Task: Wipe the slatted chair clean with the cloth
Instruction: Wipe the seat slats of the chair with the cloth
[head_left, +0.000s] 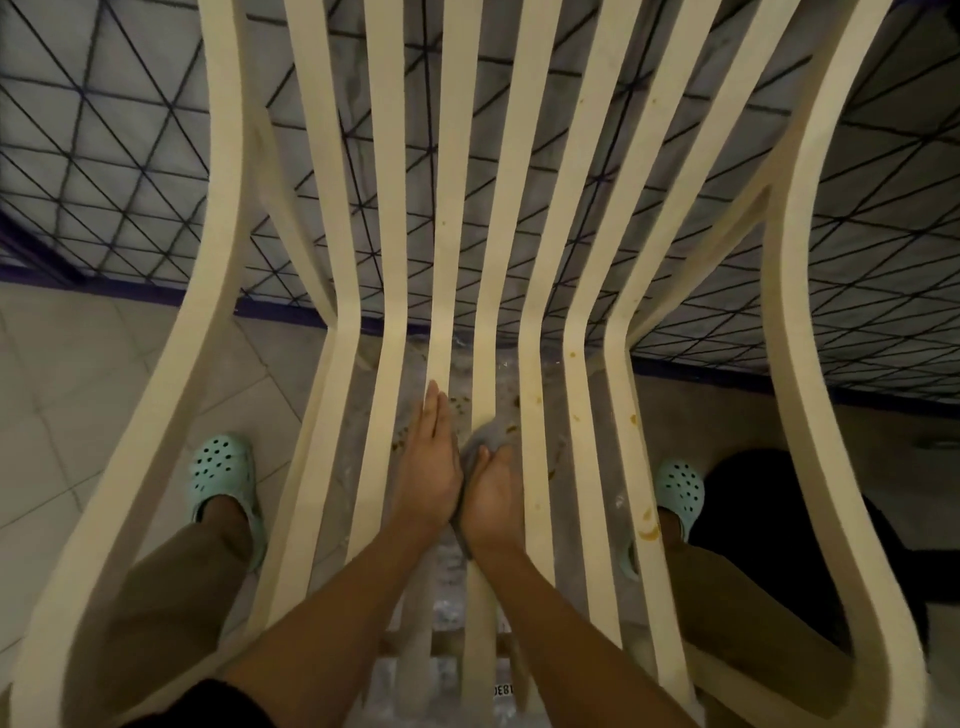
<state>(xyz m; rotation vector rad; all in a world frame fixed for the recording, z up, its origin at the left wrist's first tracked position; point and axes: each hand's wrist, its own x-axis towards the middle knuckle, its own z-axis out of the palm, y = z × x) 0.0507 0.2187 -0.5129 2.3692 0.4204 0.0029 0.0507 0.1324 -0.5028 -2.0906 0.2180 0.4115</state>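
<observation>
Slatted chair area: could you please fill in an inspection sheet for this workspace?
Surface: slatted chair, cream; brown stains on its right-hand slats.
Job's things: grey cloth bunched on a middle slat.
Clutter: dark shape on the floor at right, cannot tell what.
Grips: left hand flat on a slat, fingers straight; right hand holds the cloth.
Cables: nothing seen.
Surroundings: pale tiled floor, triangle-patterned wall, teal clogs on either side.
</observation>
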